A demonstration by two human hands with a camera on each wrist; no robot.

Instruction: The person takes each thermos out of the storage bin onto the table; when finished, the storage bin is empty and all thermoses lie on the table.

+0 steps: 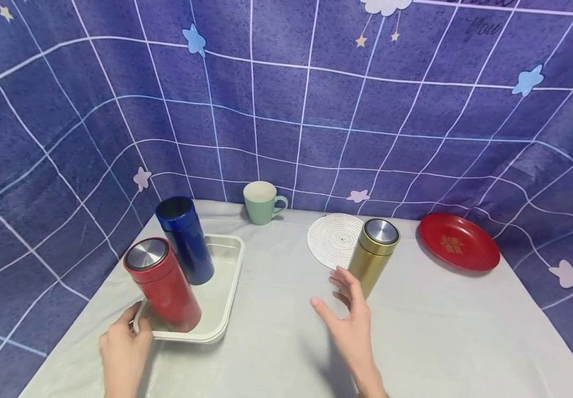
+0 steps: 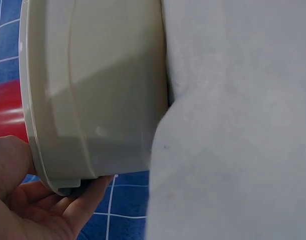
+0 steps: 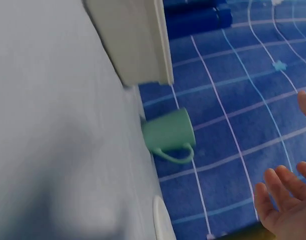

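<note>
Left hand [image 1: 124, 345] was seen nearest the camera, its fingers [image 2: 87, 197] curled under the near corner of the white tray [image 1: 227, 287], thumb on the rim. Held within that tray, just beyond the fingers, were the red flask [image 1: 164, 284], lidded, and behind it the blue flask [image 1: 185, 240], lidless. Right hand [image 1: 348, 315] was held over the grey cloth [image 1: 441, 331], fingers [image 3: 275, 200] straight and slightly spread, nothing gripped. Just beyond its fingertips the gold flask [image 1: 373, 255] was standing, lidded, partly over the white coaster [image 1: 331, 237]. Farther off, the red plate [image 1: 458, 242] and the green mug [image 1: 262, 202] were noted.
</note>
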